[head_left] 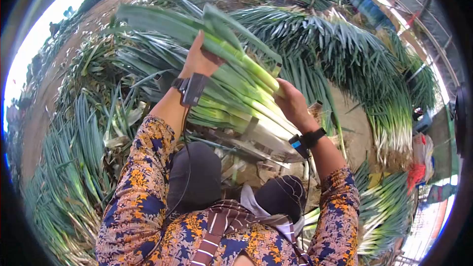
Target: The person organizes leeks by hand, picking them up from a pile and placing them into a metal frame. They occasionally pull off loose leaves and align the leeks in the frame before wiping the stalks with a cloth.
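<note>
A thick leek [236,56] with broad green leaves is held slantwise in front of me. My left hand [204,59] is wrapped round its leafy part, the thumb pointing up. Near the pale lower end, my right hand [291,102] closes on the same leek. Beneath both hands a pile of leeks [241,99] lies with green leaves to the left and white stems toward the lower right. Part of my left hand's fingers is hidden behind the stalk.
Large heaps of leeks [340,44] curve across the back and right. More leeks [74,152] lie at the left, and another bunch [387,212] at the lower right. A red bag [416,175] stands at the right. My knees [194,175] are just below the pile.
</note>
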Demonstrator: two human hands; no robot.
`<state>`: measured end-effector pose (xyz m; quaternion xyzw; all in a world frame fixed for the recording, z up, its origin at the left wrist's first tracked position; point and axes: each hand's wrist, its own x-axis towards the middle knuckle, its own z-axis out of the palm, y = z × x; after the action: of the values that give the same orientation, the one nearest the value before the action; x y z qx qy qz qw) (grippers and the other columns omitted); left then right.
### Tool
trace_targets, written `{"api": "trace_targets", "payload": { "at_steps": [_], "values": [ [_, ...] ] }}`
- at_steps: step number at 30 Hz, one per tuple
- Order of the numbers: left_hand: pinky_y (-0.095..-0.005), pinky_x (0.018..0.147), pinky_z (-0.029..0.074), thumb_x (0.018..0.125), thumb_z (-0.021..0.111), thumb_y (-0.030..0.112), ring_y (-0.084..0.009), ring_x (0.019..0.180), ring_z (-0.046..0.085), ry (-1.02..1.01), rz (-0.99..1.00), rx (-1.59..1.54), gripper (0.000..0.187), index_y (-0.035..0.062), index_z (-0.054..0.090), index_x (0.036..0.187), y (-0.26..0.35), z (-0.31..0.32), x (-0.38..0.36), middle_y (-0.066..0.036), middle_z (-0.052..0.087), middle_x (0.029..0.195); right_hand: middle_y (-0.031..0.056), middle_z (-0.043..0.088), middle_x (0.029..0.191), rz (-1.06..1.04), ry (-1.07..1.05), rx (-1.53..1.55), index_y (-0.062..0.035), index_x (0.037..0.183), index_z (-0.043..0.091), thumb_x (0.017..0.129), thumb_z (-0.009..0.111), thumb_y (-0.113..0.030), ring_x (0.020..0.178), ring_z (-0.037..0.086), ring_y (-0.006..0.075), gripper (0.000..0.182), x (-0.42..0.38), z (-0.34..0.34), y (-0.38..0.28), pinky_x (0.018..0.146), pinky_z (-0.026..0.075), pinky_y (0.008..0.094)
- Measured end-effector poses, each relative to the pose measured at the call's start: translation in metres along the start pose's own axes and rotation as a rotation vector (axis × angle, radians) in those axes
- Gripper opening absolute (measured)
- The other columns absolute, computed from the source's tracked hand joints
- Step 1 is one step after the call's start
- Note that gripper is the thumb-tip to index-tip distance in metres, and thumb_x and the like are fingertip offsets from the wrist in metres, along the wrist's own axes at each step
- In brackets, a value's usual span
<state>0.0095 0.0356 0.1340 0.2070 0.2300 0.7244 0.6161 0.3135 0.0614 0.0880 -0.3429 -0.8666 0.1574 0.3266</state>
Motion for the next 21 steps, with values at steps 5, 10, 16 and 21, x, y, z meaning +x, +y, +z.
{"api": "trace_targets", "payload": {
  "at_steps": [5, 10, 16, 21],
  "values": [
    [-0.0521, 0.115, 0.027, 0.097, 0.058, 0.045, -0.0395, 0.135, 0.04, 0.155, -0.506, 0.159, 0.072, 0.0037, 0.031, 0.149, -0.012, -0.109, -0.019, -0.017, 0.034, 0.153, 0.0181, 0.063, 0.119, 0.044, -0.222, 0.0, -0.0126, 0.132, 0.055, 0.083, 0.072, -0.018, 0.109, 0.06, 0.0372, 0.052, -0.036, 0.067, 0.062, 0.089, 0.051, 0.0417],
    [-0.0476, 0.107, 0.037, 0.095, 0.06, 0.049, -0.0391, 0.129, 0.046, 0.185, -0.407, 0.441, 0.077, 0.0016, 0.03, 0.148, -0.027, -0.1, -0.044, -0.022, 0.033, 0.149, 0.0165, 0.061, 0.112, 0.108, -0.195, 0.073, -0.0149, 0.13, 0.055, 0.084, 0.074, -0.021, 0.1, 0.06, 0.0387, 0.05, -0.062, 0.087, 0.077, 0.083, 0.052, 0.0435],
    [-0.0392, 0.086, 0.048, 0.093, 0.062, 0.051, -0.03, 0.102, 0.061, 0.274, -0.302, 0.633, 0.064, -0.0009, 0.051, 0.129, -0.018, -0.071, -0.047, -0.021, 0.057, 0.125, 0.0162, 0.061, 0.103, 0.12, -0.047, 0.109, -0.0113, 0.12, 0.059, 0.083, 0.076, -0.024, 0.089, 0.061, 0.0395, 0.042, -0.064, 0.078, 0.064, 0.076, 0.051, 0.0428],
    [-0.0387, 0.078, 0.054, 0.093, 0.064, 0.046, -0.0291, 0.09, 0.067, 0.254, -0.235, 0.863, 0.06, -0.0065, 0.054, 0.121, -0.011, -0.054, -0.05, -0.02, 0.066, 0.115, 0.0093, 0.069, 0.099, 0.458, -0.447, 0.456, -0.0061, 0.131, 0.06, 0.09, 0.072, -0.029, 0.078, 0.062, 0.0209, 0.049, -0.058, 0.076, 0.085, 0.072, 0.051, 0.0352]
  ]
}}
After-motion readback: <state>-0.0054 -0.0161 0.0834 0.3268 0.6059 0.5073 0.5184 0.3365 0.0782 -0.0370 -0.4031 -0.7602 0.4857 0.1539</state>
